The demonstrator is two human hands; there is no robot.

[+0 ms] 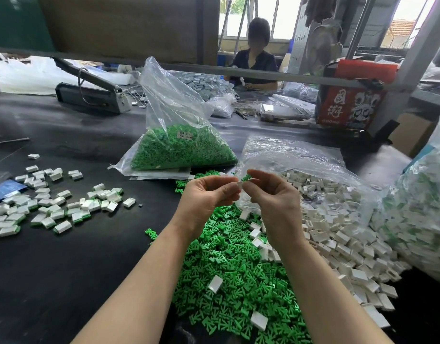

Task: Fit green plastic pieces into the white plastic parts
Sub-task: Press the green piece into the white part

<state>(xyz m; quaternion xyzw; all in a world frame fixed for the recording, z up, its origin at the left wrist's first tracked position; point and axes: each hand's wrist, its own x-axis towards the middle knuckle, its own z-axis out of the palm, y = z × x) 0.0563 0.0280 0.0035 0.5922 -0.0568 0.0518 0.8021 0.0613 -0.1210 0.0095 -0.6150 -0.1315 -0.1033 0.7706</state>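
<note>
The left hand [209, 194] pinches a white part [239, 184] and the right hand [271, 192] pinches a green piece [246, 178], both above the loose heaps; insertion looks imminent; next, align and press home.

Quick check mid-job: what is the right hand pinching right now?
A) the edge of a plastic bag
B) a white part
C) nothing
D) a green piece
D: the right hand pinches a small green piece at its fingertips, held up against the white part that the left hand grips.
</note>
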